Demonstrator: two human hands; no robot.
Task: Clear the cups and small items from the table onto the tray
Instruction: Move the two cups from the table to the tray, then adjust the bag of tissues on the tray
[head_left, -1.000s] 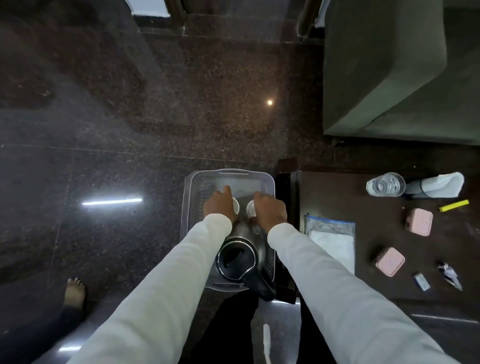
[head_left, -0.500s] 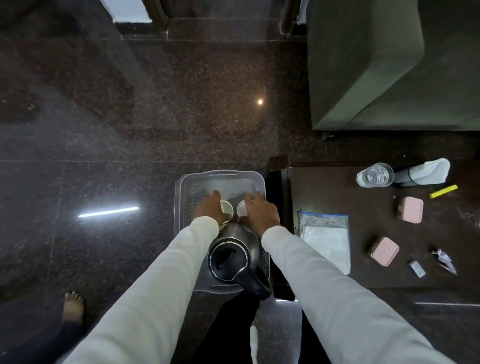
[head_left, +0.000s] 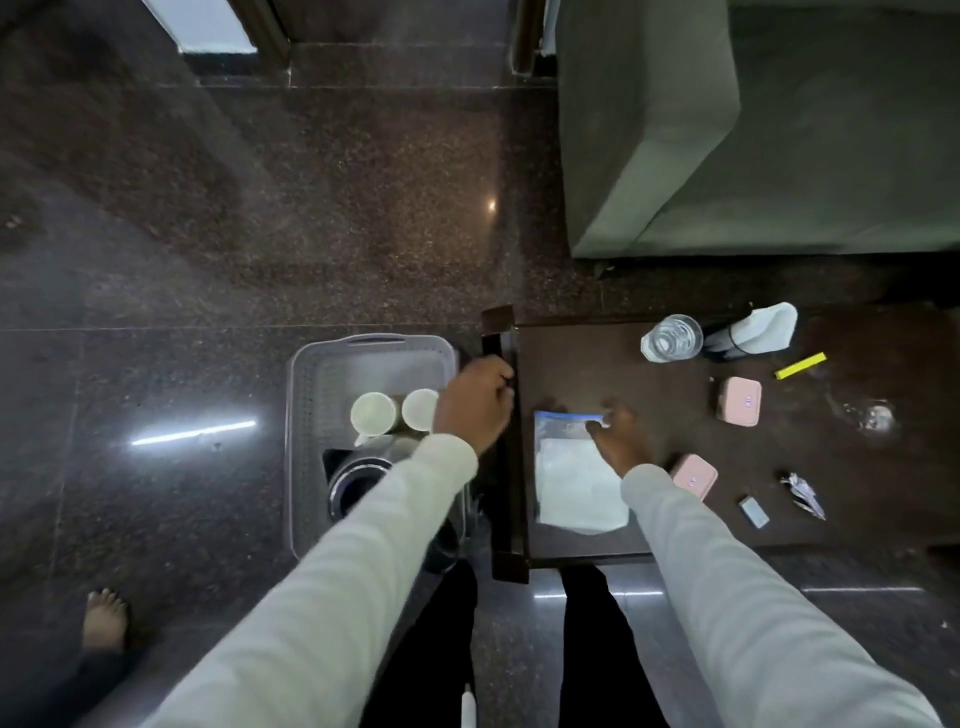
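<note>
Standing in the grey tray (head_left: 311, 374), left of the table (head_left: 597, 364): two white cups (head_left: 374, 413), kettle (head_left: 358, 483) behind them | left hand (head_left: 475, 402) between tray and table, fingers curled, holding nothing visible | right hand (head_left: 621, 436) on the table, fingertips pinching the zip bag (head_left: 571, 483) at its blue top edge

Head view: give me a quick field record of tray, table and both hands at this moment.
tray: on floor, left of table
in tray: two white cups, kettle
table: dark wood
on table: zip bag, two pink boxes, glass, yellow strip, foil wrapper, small grey packet
left hand: between tray and table edge, appears empty
right hand: fingertips on zip bag's top edge, grip unclear
</note>
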